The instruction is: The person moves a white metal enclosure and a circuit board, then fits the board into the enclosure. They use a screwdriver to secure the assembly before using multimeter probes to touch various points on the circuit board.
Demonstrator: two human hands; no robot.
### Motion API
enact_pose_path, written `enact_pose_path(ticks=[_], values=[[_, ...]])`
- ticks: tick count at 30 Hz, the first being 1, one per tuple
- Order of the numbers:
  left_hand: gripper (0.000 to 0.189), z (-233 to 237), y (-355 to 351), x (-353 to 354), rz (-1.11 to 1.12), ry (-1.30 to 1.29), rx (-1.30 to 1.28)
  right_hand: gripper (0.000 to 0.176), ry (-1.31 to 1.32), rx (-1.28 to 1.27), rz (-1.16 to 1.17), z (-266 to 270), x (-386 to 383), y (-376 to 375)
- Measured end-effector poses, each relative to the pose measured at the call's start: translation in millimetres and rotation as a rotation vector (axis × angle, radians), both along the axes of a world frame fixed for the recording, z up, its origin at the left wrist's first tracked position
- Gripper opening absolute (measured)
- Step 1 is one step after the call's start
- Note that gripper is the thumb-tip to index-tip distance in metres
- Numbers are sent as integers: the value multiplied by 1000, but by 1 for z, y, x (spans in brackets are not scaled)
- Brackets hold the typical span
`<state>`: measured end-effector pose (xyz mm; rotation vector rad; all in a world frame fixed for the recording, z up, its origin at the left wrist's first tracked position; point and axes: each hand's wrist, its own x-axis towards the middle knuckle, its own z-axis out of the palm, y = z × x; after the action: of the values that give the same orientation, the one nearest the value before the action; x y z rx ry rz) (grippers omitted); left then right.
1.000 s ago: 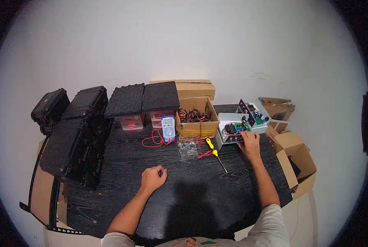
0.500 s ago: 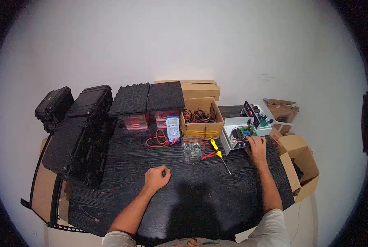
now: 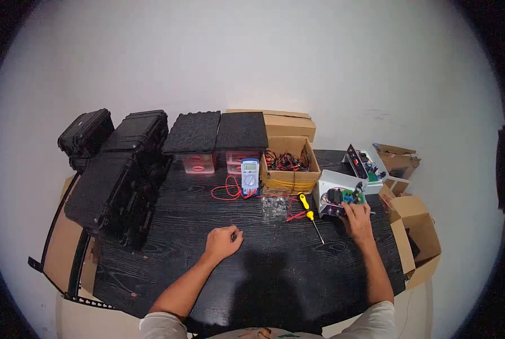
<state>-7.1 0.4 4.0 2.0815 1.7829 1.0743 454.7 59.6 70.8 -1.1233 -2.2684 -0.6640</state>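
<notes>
My right hand (image 3: pixel 358 219) has its fingers curled over the near right edge of an opened white device case (image 3: pixel 323 195). Inside that case sit a green circuit board (image 3: pixel 352 196), a black component and wires; a dark panel faces me. My left hand (image 3: pixel 223 242) rests as a loose fist on the black table, with something dark at its fingers that I cannot make out. Left of the case lies a yellow-and-black screwdriver (image 3: pixel 310 215), its shaft pointing toward me. Beside it are a clear bag of small parts (image 3: pixel 275 208) and a blue-and-white multimeter (image 3: pixel 250 175) with red leads.
A second opened white device (image 3: pixel 371 164) stands behind the first. At the back, a cardboard box (image 3: pixel 289 179) holds cables, next to foam-topped drawers (image 3: pixel 198 164). Black hard cases (image 3: pixel 103 186) fill the left side. An open carton (image 3: pixel 425 237) stands off the table's right edge.
The case under my right hand has turned and tipped, showing more of its dark front panel. My left hand stays in a fist. The whole view has shifted slightly.
</notes>
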Motion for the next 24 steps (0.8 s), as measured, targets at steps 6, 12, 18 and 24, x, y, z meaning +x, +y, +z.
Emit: enact_pose_path(ticks=[6, 12, 18, 24], values=[[21, 3, -1, 2, 7, -33, -35, 53, 84, -116, 120, 39, -56, -58], [22, 5, -1, 0, -122, -140, 91, 34, 122, -253, 478, 53, -127, -96], [34, -5, 2, -10, -254, -259, 192, 39, 7, -468, 477, 6, -166, -114], [26, -8, 2, -11, -225, -237, 61, 49, -85, -260, 502, -12, -184, -125]])
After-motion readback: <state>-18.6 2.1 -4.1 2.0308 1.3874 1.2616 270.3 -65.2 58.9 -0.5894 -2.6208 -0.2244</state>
